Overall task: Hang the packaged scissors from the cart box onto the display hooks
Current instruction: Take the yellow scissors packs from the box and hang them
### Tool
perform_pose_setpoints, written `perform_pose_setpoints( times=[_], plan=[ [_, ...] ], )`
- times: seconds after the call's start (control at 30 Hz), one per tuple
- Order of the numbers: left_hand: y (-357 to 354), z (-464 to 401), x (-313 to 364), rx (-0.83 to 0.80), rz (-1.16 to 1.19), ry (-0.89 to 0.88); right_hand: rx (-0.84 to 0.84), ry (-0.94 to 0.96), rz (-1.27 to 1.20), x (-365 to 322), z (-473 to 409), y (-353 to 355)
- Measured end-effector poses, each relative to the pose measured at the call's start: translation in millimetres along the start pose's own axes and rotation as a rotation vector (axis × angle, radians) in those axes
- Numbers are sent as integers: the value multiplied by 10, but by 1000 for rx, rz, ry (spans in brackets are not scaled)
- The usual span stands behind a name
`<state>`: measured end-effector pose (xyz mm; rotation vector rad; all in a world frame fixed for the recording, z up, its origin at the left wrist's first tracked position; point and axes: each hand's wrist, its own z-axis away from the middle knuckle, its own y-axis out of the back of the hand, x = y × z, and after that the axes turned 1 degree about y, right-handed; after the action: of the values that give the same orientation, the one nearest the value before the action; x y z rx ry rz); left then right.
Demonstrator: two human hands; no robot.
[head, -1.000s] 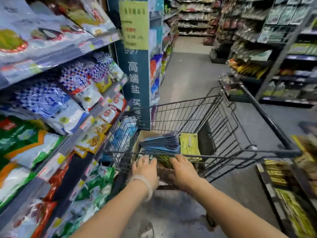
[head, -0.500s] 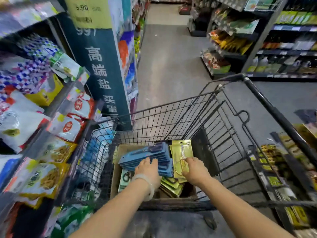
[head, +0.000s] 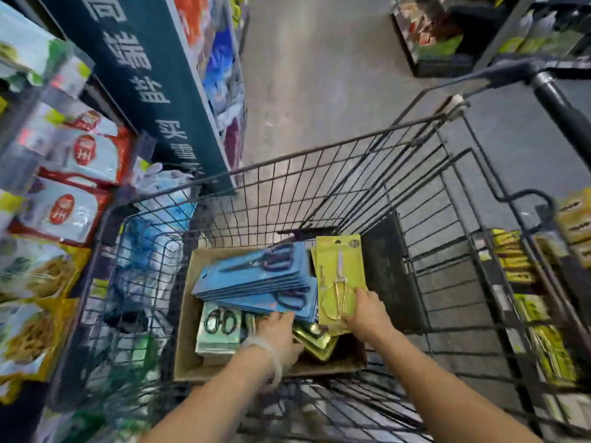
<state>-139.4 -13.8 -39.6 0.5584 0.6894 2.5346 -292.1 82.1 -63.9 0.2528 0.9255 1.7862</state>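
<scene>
— Where's the yellow-carded scissors pack (head: 340, 279)?
— In the cardboard box (head: 187, 318), long axis pointing away — right hand (head: 367, 314) pinches its near end.
— And the left hand (head: 278, 330)?
— Nearer the blue packs (head: 256, 276), fingers resting under them, relaxed.

i count one cart (head: 351, 174) and one box (head: 188, 330) in it. two hands are in the box: left hand (head: 278, 330), right hand (head: 367, 314). the blue packs (head: 256, 276) form one fanned stack, about eight edges showing, exact number unclear. i see one pale green pack (head: 219, 327) on top at the near left, more beneath. the yellow packs (head: 340, 266) at the right number at least two.
</scene>
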Motion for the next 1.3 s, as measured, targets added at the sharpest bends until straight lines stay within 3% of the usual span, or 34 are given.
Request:
perform_pose_setpoints(
  times=[0.3, 0.5, 0.87, 0.97, 1.03, 1.13, 1.3],
  plan=[
    [-91, -354, 74, -7, 144, 42, -12, -127, -116, 0, -552, -99],
    [-59, -440, 99, -5, 150, 49, 97, -129, -35, 4, -610, -119],
    [100, -318, 277, 13, 249, 37, 162, -198, -561, 171, -324, 47],
    [154, -270, 303, 36, 437, 27, 166, -123, -819, 155, -131, 96],
    [190, -241, 338, 59, 699, 41, 94, -8, -926, 83, -27, 156],
    [288, -204, 322, 186, 1083, 112, -52, 142, -920, -114, 53, 203],
    [364, -200, 80, 283, 1243, 220, -247, 138, -788, -274, 72, 105]
  ],
)
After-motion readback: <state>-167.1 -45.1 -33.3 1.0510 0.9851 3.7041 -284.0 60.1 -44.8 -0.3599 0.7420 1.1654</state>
